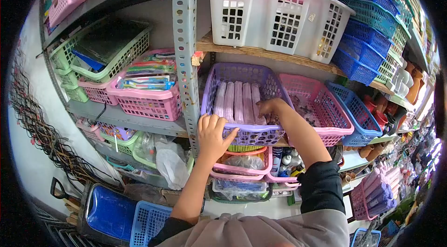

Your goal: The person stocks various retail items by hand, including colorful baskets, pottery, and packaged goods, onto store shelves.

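A purple plastic basket [260, 128] with a perforated wall sits on the middle shelf. Inside it, several long, pale pink wrapped bundles [239, 102] stand side by side; their contents are hard to make out. My left hand [212, 136] grips the basket's front left corner, fingers over the rim and thumb stretched along it. My right hand [274, 108] reaches over the front rim into the basket, its fingers curled against the rightmost bundle [257, 100]. Part of that bundle and some fingertips are hidden.
A pink basket [335, 131] and a blue basket [365, 135] stand to the right. A metal post [185, 51] rises close on the left. Overhead, a white crate [256, 19] overhangs the wooden shelf [274, 54]. More pink baskets [240, 172] sit below.
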`<action>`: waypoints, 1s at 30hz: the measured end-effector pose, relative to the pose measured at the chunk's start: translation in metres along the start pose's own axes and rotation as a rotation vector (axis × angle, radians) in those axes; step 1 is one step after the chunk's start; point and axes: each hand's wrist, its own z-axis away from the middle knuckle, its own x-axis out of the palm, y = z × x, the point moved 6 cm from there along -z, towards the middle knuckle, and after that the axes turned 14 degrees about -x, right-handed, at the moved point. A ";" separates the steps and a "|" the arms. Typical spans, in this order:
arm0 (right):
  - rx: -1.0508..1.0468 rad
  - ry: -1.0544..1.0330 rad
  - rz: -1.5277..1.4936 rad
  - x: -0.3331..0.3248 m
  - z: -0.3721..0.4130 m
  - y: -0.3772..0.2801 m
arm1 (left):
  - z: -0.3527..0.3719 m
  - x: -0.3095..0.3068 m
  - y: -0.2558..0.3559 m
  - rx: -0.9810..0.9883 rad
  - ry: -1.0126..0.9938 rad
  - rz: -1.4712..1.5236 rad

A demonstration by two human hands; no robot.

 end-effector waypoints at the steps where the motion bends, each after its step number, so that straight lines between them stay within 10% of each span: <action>1: 0.000 -0.001 0.000 0.000 -0.002 0.002 | 0.000 0.000 0.000 0.001 0.003 -0.001; 13: 0.046 0.114 0.030 -0.007 0.006 -0.010 | 0.000 0.000 0.001 -0.013 -0.010 0.013; 16: -0.169 0.200 0.446 -0.024 -0.010 -0.018 | 0.001 0.000 0.001 -0.007 0.007 0.025; 18: -0.125 0.771 0.357 -0.046 0.044 -0.046 | 0.002 -0.002 0.002 -0.004 0.007 0.013; 21: -0.326 1.018 0.469 -0.057 0.068 -0.064 | 0.002 -0.001 0.001 -0.004 0.001 0.005; 30: -0.698 1.214 0.476 0.021 0.253 -0.074 | 0.004 -0.002 0.005 -0.137 0.002 0.128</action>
